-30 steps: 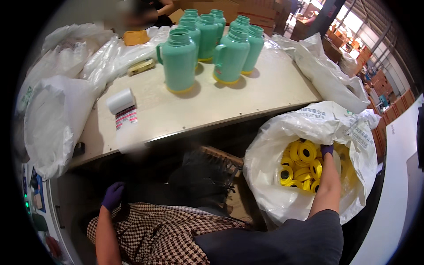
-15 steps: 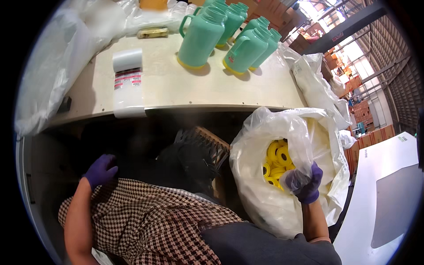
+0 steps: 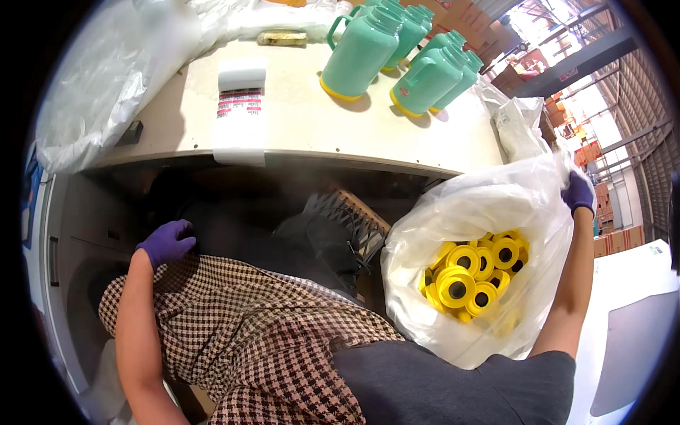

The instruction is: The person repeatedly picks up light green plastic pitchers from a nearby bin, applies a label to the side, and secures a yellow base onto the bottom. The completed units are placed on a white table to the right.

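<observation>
My right hand, in a purple glove, grips the upper right rim of a large clear plastic bag. Several yellow round caps with dark centre holes lie heaped in the bag. My left hand, also gloved in purple, rests with curled fingers on my checked-fabric lap, below the table edge, with nothing seen in it. Several teal jugs with yellow bases stand on the light tabletop ahead.
A roll of labels trails over the table's front edge. Clear plastic bags are bunched at the left, and more bagged material lies at the right. A dark ridged object sits under the table.
My right hand came out of the caps and rose to the bag's upper right rim. The view has tilted down. My left hand stayed on my lap.
</observation>
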`<state>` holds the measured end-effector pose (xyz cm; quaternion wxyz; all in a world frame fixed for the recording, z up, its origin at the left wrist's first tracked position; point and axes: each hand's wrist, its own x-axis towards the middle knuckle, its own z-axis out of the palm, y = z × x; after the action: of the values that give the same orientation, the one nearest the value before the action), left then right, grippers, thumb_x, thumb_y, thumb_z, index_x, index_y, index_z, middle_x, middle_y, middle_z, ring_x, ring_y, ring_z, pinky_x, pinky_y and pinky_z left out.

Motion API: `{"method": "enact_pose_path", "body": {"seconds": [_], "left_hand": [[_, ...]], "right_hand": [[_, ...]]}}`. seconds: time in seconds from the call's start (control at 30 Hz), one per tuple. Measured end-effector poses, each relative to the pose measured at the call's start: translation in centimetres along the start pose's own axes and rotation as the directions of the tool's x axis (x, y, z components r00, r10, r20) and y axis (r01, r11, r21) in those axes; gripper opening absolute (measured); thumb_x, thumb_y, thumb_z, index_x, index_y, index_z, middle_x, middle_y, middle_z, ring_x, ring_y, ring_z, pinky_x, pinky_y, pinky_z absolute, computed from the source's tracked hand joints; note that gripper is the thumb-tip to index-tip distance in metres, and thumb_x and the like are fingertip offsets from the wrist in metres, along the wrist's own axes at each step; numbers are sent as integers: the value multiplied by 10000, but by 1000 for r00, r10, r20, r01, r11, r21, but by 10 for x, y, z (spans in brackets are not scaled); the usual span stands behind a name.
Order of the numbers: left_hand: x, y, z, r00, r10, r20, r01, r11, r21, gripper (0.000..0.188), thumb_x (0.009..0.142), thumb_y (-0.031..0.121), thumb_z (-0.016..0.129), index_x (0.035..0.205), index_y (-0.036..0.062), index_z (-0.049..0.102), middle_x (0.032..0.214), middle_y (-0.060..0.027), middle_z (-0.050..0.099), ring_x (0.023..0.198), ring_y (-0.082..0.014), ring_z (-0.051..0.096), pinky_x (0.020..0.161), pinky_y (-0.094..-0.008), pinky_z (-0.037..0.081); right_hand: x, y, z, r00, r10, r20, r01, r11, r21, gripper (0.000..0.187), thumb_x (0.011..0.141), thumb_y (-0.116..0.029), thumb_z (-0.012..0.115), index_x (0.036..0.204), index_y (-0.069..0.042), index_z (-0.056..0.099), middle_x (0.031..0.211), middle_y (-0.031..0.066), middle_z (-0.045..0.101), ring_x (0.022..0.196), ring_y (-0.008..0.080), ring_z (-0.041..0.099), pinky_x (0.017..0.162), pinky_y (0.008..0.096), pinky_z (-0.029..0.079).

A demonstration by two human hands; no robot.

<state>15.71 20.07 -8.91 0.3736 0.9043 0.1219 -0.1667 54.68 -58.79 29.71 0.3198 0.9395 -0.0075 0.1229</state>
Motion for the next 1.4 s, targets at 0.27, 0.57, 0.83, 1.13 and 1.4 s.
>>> {"method": "enact_pose_path", "body": {"seconds": [0.27,0.57,0.83,1.13,1.4], "left_hand": [[-3,-25,15,1000,-25,7,25,1000,1,480,877,312,717,1230,-3,635,1139,-214,689,1056,-337,673,931,-413,531],[-15,-7,15,988,-156,3,155,984,86,595,883,353,702,1341,-6,577,1299,-240,638,1205,-374,619,1027,-416,493],[-14,-11,17,985,-170,-8,167,960,224,710,903,442,672,1430,-13,530,1445,-249,561,1337,-399,538,1137,-427,431],[-98,70,-35,579,337,-742,-113,935,336,445,918,331,704,1271,63,660,1131,-161,698,1035,-363,668,898,-449,543],[-305,71,163,151,-305,-940,370,900,-233,336,925,198,709,1235,69,691,1062,-149,699,954,-332,677,866,-405,547]], "right_hand": [[-128,32,240,944,258,206,-183,929,-321,825,955,-320,551,1619,13,191,1616,207,368,1374,340,509,1197,468,322],[-161,-79,321,543,51,838,167,972,-167,755,904,-476,634,1516,-90,414,1587,133,383,1432,271,441,1178,435,360],[8,-110,64,998,-57,40,57,998,-12,340,921,-346,637,889,-25,745,908,239,726,839,431,705,771,506,576],[-210,-518,-215,-85,-387,-918,909,-407,87,423,733,-46,747,1148,-85,673,973,114,641,874,348,632,792,455,528],[-386,-610,-248,-516,-80,-853,237,-970,-53,351,775,-86,753,1119,-74,687,984,104,670,921,333,646,888,464,524]]}}
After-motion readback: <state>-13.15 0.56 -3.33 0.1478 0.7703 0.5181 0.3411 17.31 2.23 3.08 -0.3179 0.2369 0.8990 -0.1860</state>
